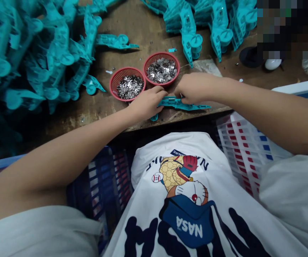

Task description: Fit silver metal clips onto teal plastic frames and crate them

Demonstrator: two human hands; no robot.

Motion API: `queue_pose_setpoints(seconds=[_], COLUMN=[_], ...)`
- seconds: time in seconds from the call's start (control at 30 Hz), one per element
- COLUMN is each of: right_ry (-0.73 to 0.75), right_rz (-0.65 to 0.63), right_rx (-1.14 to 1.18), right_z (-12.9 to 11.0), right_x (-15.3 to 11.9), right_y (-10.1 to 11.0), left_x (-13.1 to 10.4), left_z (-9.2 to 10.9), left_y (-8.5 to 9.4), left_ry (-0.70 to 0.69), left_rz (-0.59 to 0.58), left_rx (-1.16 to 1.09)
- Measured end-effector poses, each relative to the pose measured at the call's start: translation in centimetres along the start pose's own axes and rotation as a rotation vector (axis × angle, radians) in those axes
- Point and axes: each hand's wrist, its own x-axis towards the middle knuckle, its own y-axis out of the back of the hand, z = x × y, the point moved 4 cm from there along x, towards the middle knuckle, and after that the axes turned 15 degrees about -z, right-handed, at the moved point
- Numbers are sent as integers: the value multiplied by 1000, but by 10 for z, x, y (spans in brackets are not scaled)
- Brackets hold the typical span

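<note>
A long teal plastic part [173,102] lies at the table's front edge. My left hand [149,102] is closed on its left end, with one rounded tip of the part showing below the fingers. Bent over the middle of the same part is my right hand [190,89], its fingers pressed together against the upper side; whatever is between the fingertips is too small to make out. Just behind the hands stand two red baskets, the left one [112,85] and the right one [177,74], both holding small shiny metal pieces.
Teal parts are heaped at the left [49,53], and more stand in a row at the back right [187,28]. A white basket [239,150] and a dark blue basket [108,178] sit below the table [97,110].
</note>
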Motion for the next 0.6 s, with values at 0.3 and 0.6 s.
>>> queue_pose_setpoints(seconds=[0.3, 0.6], right_ry=[-39, -57], right_rz=[-89, -45], right_rx=[-123, -80], right_z=[-12, -11], right_x=[-9, 0], right_y=[-3, -13], left_x=[7, 11], left_z=[-7, -2], left_y=[-15, -3], left_ry=[-91, -113], left_rz=[-40, -115], left_rx=[166, 153])
